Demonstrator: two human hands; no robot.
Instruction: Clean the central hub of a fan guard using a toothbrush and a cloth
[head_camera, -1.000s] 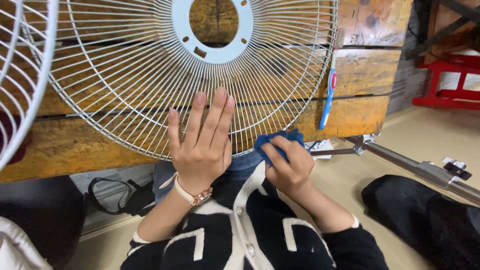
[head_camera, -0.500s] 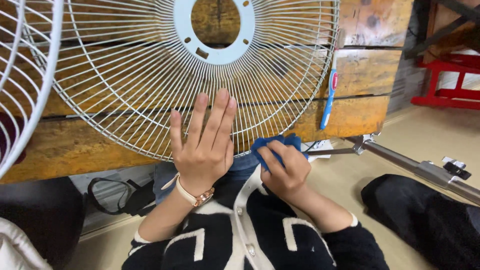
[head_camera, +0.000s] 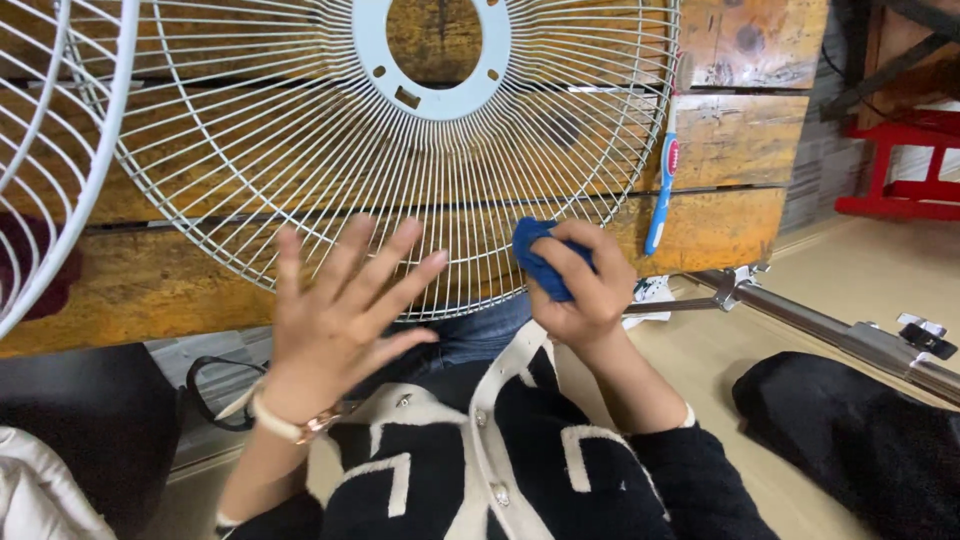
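- Right hand (head_camera: 580, 285) grips blue cloth (head_camera: 535, 260), pressed on fan guard (head_camera: 300, 170) lower rim.
- Left hand (head_camera: 330, 320) open, fingers spread, just beside the rim.
- Wiping appears underway; most wires above the hands likely remain.

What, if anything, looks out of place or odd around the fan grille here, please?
The fan grille lies detached on the wooden table, its lower edge overhanging toward the lap. A metal pole lies flat on the floor. A blue toothbrush sits beside the grille.
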